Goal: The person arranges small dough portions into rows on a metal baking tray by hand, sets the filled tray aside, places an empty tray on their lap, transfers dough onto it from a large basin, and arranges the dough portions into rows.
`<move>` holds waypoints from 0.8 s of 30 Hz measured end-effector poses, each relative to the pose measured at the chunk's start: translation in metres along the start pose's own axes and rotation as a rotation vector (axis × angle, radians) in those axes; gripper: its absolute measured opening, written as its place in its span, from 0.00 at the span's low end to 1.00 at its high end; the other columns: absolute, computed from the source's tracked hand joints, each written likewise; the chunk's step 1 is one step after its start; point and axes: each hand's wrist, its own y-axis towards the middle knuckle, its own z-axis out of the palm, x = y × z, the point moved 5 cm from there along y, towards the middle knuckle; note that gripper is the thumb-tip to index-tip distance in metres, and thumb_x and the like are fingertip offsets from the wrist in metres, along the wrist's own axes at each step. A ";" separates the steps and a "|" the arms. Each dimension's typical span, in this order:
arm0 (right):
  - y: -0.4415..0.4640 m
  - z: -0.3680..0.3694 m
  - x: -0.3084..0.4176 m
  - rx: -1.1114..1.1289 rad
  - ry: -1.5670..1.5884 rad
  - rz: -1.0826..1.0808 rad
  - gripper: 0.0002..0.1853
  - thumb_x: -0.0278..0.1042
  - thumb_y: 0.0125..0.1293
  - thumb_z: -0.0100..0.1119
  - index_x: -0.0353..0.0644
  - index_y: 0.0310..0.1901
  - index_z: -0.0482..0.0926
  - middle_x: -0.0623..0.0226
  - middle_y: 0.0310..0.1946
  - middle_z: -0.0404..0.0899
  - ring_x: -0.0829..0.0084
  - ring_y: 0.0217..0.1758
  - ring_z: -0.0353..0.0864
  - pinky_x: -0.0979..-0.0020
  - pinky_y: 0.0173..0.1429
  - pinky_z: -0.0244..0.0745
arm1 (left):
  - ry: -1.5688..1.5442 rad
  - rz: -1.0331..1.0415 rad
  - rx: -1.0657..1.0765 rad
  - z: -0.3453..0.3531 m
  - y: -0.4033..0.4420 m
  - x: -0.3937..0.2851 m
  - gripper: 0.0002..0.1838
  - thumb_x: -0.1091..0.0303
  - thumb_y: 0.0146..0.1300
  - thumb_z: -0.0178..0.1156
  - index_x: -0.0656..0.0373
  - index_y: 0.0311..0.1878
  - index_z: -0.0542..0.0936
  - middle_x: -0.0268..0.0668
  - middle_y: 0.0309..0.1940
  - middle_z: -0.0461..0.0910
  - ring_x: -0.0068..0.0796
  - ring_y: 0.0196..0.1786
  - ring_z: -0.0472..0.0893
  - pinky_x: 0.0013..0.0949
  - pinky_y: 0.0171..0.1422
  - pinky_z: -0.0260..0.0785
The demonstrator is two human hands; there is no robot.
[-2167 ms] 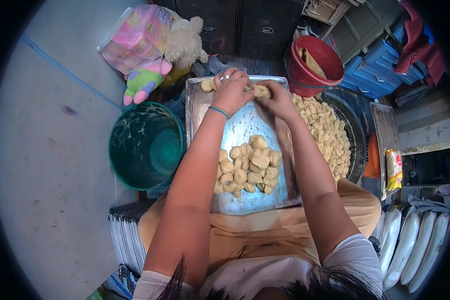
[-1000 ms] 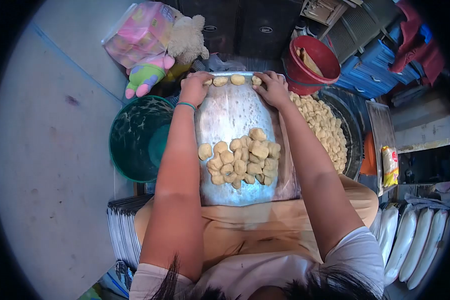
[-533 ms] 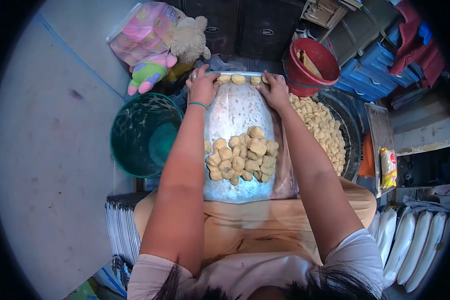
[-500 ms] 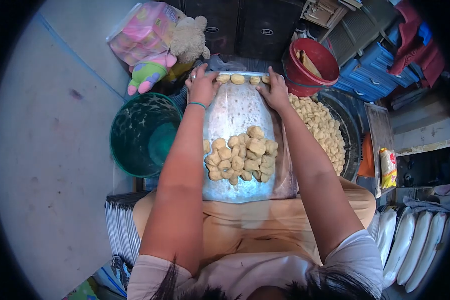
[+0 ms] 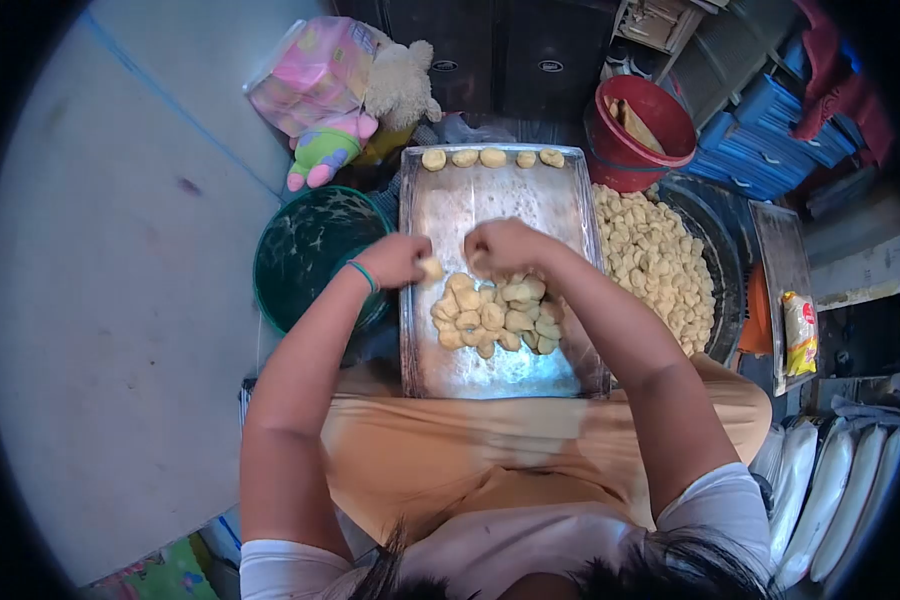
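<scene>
A metal baking tray (image 5: 440, 375) lies across my lap. Along its far edge runs a row of several dough balls (image 5: 492, 158), spaced apart. A heap of dough pieces (image 5: 470, 320) sits on the nearer half. My left hand (image 5: 400, 262), with a green band at the wrist, is over the tray's left side, fingers closed at a dough ball (image 5: 431, 269). Above the heap's far edge, my right hand (image 5: 507, 247) is curled and smeared by motion; whatever its fingers hold is hidden.
On the right, a big dark basin (image 5: 725, 270) holds many dough pieces, with a red bucket (image 5: 620, 165) behind it. A green bucket (image 5: 270, 275) stands left of the tray. Stuffed toys (image 5: 402, 85) lie at the back left. A yellow packet (image 5: 799, 335) rests on the right.
Both hands have come back from the tray's far edge to the heap. My left hand now has a dough ball at its fingers. The view has shifted slightly.
</scene>
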 end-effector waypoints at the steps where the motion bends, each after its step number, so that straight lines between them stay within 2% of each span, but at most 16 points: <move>1: 0.021 -0.005 -0.020 -0.188 0.055 -0.043 0.12 0.40 0.52 0.65 0.49 0.39 0.85 0.62 0.37 0.86 0.61 0.44 0.85 0.62 0.51 0.76 | -0.035 0.000 -0.144 -0.005 0.005 0.008 0.20 0.63 0.48 0.74 0.60 0.41 0.78 0.47 0.32 0.81 0.46 0.38 0.82 0.42 0.43 0.72; 3: 0.035 -0.031 -0.030 -0.425 0.326 0.038 0.12 0.36 0.53 0.64 0.45 0.39 0.85 0.59 0.37 0.86 0.59 0.43 0.85 0.61 0.51 0.77 | -0.072 -0.093 -0.309 -0.031 0.016 -0.002 0.18 0.61 0.52 0.71 0.61 0.41 0.79 0.49 0.33 0.81 0.48 0.38 0.82 0.43 0.44 0.73; 6: 0.048 -0.042 -0.028 -0.640 0.225 0.074 0.15 0.35 0.55 0.65 0.42 0.44 0.83 0.55 0.42 0.84 0.56 0.49 0.82 0.60 0.54 0.76 | -0.047 -0.111 -0.535 -0.043 0.046 0.001 0.16 0.61 0.56 0.68 0.62 0.42 0.79 0.49 0.34 0.81 0.50 0.39 0.82 0.44 0.45 0.73; 8: 0.044 -0.039 -0.020 -0.788 -0.030 -0.035 0.18 0.36 0.55 0.65 0.42 0.48 0.82 0.54 0.46 0.81 0.54 0.53 0.79 0.59 0.56 0.75 | -0.047 -0.129 -0.652 -0.042 0.057 0.004 0.16 0.61 0.58 0.66 0.62 0.42 0.79 0.50 0.33 0.81 0.52 0.40 0.81 0.45 0.45 0.73; 9: 0.040 -0.035 -0.014 -0.855 -0.162 -0.094 0.20 0.36 0.55 0.65 0.42 0.50 0.81 0.54 0.48 0.79 0.53 0.55 0.77 0.58 0.57 0.74 | -0.039 -0.141 -0.616 -0.041 0.061 0.008 0.16 0.60 0.58 0.66 0.61 0.44 0.79 0.50 0.37 0.81 0.52 0.42 0.81 0.47 0.47 0.73; 11: 0.006 -0.023 0.030 -0.589 -0.098 -0.124 0.23 0.36 0.54 0.65 0.42 0.53 0.79 0.54 0.51 0.75 0.51 0.59 0.73 0.58 0.59 0.72 | -0.032 -0.172 -0.559 -0.044 0.067 0.012 0.17 0.60 0.58 0.65 0.58 0.48 0.79 0.50 0.43 0.82 0.53 0.47 0.81 0.50 0.51 0.73; 12: -0.002 0.004 0.038 -0.415 -0.010 -0.221 0.22 0.36 0.53 0.65 0.42 0.51 0.80 0.54 0.49 0.77 0.51 0.57 0.75 0.57 0.58 0.73 | -0.021 -0.129 -0.609 -0.046 0.065 0.010 0.18 0.60 0.58 0.65 0.57 0.49 0.79 0.48 0.43 0.81 0.51 0.47 0.81 0.49 0.51 0.73; 14: -0.009 0.032 0.042 -0.145 0.099 -0.319 0.19 0.34 0.51 0.66 0.42 0.47 0.82 0.56 0.47 0.78 0.54 0.54 0.77 0.59 0.57 0.73 | 0.015 -0.036 -0.691 -0.048 0.057 0.001 0.20 0.60 0.56 0.66 0.56 0.51 0.79 0.45 0.44 0.79 0.48 0.48 0.79 0.46 0.50 0.71; 16: -0.015 0.037 0.039 0.041 0.127 -0.352 0.16 0.30 0.50 0.68 0.42 0.43 0.82 0.58 0.47 0.78 0.57 0.53 0.78 0.62 0.57 0.73 | 0.214 0.164 -0.649 -0.053 0.052 -0.021 0.23 0.59 0.55 0.66 0.53 0.54 0.78 0.42 0.48 0.76 0.44 0.53 0.77 0.46 0.55 0.68; 17: -0.013 0.026 0.026 -0.026 0.296 -0.374 0.13 0.26 0.48 0.68 0.41 0.39 0.82 0.62 0.44 0.80 0.61 0.50 0.79 0.64 0.55 0.74 | 0.316 0.262 -0.627 -0.051 0.051 -0.031 0.24 0.59 0.54 0.66 0.51 0.56 0.78 0.40 0.50 0.75 0.43 0.55 0.76 0.46 0.57 0.67; 18: -0.013 0.005 0.015 -0.118 0.334 -0.225 0.12 0.24 0.48 0.68 0.41 0.38 0.83 0.64 0.41 0.81 0.65 0.48 0.80 0.66 0.54 0.75 | 0.286 0.354 -0.577 -0.046 0.053 -0.039 0.25 0.59 0.54 0.67 0.47 0.58 0.78 0.37 0.51 0.75 0.39 0.57 0.73 0.44 0.61 0.62; 19: -0.008 -0.013 -0.004 -0.260 0.262 -0.158 0.11 0.25 0.49 0.68 0.41 0.37 0.83 0.65 0.38 0.81 0.68 0.46 0.80 0.68 0.53 0.74 | 0.323 0.448 -0.613 -0.037 0.059 -0.042 0.23 0.61 0.55 0.66 0.46 0.56 0.80 0.36 0.50 0.75 0.39 0.55 0.74 0.42 0.60 0.62; 20: -0.001 -0.025 -0.028 -0.286 0.457 0.056 0.09 0.27 0.52 0.69 0.42 0.37 0.84 0.66 0.36 0.81 0.72 0.41 0.81 0.70 0.49 0.75 | 0.361 0.439 -0.589 -0.030 0.066 -0.041 0.22 0.62 0.56 0.65 0.46 0.56 0.80 0.35 0.50 0.76 0.39 0.55 0.75 0.41 0.60 0.62; 21: 0.001 -0.043 -0.036 -0.515 0.258 -0.016 0.09 0.27 0.55 0.69 0.42 0.39 0.84 0.66 0.35 0.81 0.75 0.36 0.80 0.73 0.43 0.75 | 0.394 0.431 -0.564 -0.024 0.073 -0.041 0.21 0.63 0.56 0.65 0.45 0.56 0.81 0.35 0.50 0.76 0.38 0.55 0.75 0.41 0.60 0.62; 22: 0.013 -0.050 -0.055 -0.600 0.345 0.043 0.10 0.28 0.53 0.68 0.39 0.38 0.84 0.58 0.33 0.83 0.67 0.37 0.82 0.67 0.44 0.77 | 0.394 0.380 -0.591 -0.021 0.077 -0.039 0.21 0.63 0.56 0.64 0.45 0.55 0.81 0.34 0.50 0.76 0.38 0.55 0.74 0.41 0.60 0.61; 24: 0.018 -0.050 -0.070 -0.699 0.339 0.070 0.11 0.30 0.55 0.69 0.39 0.40 0.83 0.57 0.34 0.83 0.67 0.38 0.83 0.66 0.45 0.77 | 0.408 0.281 -0.655 -0.025 0.086 -0.036 0.20 0.64 0.56 0.64 0.45 0.54 0.81 0.33 0.50 0.76 0.37 0.56 0.74 0.41 0.60 0.61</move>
